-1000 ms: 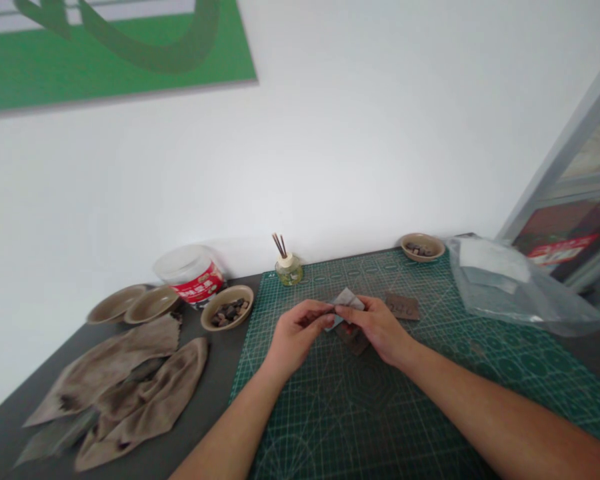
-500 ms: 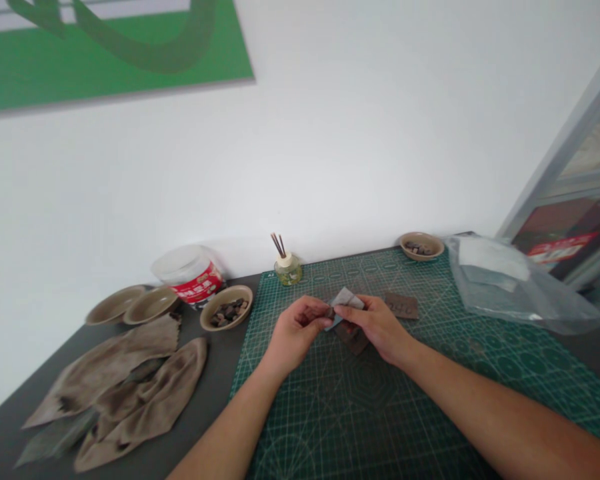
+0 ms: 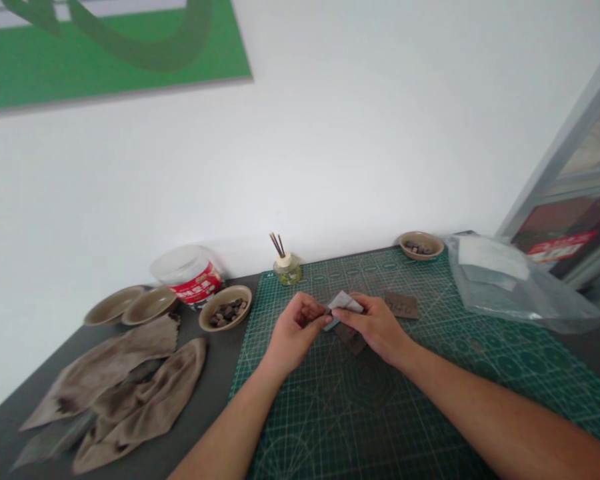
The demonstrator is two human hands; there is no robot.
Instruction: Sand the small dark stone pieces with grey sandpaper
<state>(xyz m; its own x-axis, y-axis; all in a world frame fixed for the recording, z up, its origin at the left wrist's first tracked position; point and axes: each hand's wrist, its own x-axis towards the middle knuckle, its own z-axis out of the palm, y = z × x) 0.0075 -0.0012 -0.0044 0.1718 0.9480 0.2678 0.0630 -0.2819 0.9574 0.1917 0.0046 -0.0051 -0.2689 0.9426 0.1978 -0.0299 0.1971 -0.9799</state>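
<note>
My left hand [image 3: 297, 330] and my right hand [image 3: 375, 327] meet above the green cutting mat [image 3: 360, 420]. Between them is a folded grey sheet [image 3: 344, 303], possibly abrasive paper, pinched by my right fingers. My left fingertips hold a small dark piece [image 3: 327, 311], mostly hidden by the fingers, against the sheet's edge. Below my hands, a dark brown square piece [image 3: 353, 343] lies on the mat, partly covered. A flat brown tile [image 3: 401, 305] with marks on it lies just beyond my right hand.
Beyond the mat's far edge stand a reed diffuser [image 3: 287, 270] and a tan bowl of dark pebbles [image 3: 418, 245]. On the grey table to the left are another pebble bowl [image 3: 225, 307], several shallow dishes [image 3: 150, 305], a lidded tub [image 3: 187, 273] and stained cloths [image 3: 130, 380]. A clear plastic bag [image 3: 510, 287] lies to the right.
My hands have drawn slightly closer and higher, and the grey sheet now sits flatter between them. The view has drifted a little; the objects on the table stay in place.
</note>
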